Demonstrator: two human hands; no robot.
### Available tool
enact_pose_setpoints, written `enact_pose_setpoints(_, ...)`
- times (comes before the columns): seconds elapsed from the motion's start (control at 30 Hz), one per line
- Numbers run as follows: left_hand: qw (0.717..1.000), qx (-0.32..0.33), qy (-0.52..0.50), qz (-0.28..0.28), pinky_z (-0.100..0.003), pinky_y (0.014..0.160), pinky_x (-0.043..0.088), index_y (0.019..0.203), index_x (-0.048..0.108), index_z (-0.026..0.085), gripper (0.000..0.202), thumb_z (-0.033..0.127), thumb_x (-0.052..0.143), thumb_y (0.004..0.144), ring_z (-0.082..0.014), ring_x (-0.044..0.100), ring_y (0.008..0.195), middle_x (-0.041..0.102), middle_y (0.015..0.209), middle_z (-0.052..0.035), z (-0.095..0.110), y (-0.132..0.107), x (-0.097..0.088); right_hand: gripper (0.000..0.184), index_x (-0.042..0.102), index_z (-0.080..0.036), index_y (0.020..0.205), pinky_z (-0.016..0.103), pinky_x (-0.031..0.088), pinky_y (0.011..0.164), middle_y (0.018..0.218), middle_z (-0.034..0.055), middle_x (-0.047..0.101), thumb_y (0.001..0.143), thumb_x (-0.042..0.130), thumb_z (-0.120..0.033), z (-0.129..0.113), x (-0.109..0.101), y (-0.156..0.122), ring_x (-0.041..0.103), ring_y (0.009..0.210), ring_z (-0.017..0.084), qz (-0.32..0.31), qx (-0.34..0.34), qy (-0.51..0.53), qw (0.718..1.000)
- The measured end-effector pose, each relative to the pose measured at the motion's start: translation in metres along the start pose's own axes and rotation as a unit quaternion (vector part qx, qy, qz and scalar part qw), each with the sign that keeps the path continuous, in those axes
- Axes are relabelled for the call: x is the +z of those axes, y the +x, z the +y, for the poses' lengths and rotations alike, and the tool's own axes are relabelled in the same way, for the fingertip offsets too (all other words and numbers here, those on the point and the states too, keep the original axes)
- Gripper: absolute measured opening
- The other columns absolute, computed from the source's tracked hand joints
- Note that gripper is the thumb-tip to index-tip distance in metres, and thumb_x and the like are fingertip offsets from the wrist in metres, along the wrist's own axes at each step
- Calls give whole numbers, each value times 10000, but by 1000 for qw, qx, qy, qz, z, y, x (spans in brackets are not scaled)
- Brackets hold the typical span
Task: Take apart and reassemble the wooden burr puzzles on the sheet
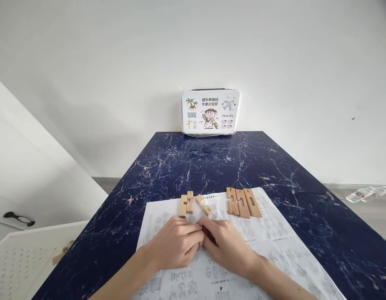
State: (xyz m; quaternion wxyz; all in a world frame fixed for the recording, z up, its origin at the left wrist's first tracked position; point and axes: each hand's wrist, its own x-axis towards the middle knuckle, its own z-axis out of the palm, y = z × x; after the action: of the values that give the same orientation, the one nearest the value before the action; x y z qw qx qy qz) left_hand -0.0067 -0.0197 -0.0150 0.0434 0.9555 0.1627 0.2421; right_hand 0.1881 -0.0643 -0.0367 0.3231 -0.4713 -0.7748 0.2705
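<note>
We judge the step in hand to be close finger work in front of the laid-out wooden parts; both hands are together over the printed sheet (pixel 258 233), left hand (pixel 177 243) and right hand (pixel 226 246) meeting at the fingers; both are curled well in, and we cannot tell whether a part sits between them, since the knuckles hide the gap. Any pick-up from here, in our judgement, calls for parting the hands and pinching one part by its edges, without nudging its neighbours.

Parts as observed: all lie near the sheet's far edge, beyond the fingers; to the left, a notched pale bar (pixel 182 207) and a shorter pale block (pixel 189 204) stand side by side; between the groups, a slanted pale piece (pixel 204 204) has a cut-out midway and a mark on its near end; to the right, three browner flat slabs lie edge to edge, slab "3" (pixel 233 207) and slab "1" (pixel 244 211) with open cut-outs, slab "2" (pixel 256 211) with a closed oval slot; grain is plain and smooth-looking.
</note>
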Motion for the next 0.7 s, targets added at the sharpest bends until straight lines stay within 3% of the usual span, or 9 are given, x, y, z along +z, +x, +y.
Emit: enact_pose_setpoints(0.7, 1000, 6, -2, 2, -293, 576, 410, 716, 525, 190, 281, 45, 437, 940, -128, 475, 517, 570, 625, 30, 0, 0, 0, 153, 430, -238, 803, 269, 299, 523, 660, -24, 551, 930, 429, -153, -1, 0, 0, 447, 540, 126, -1, 1, 11, 1000)
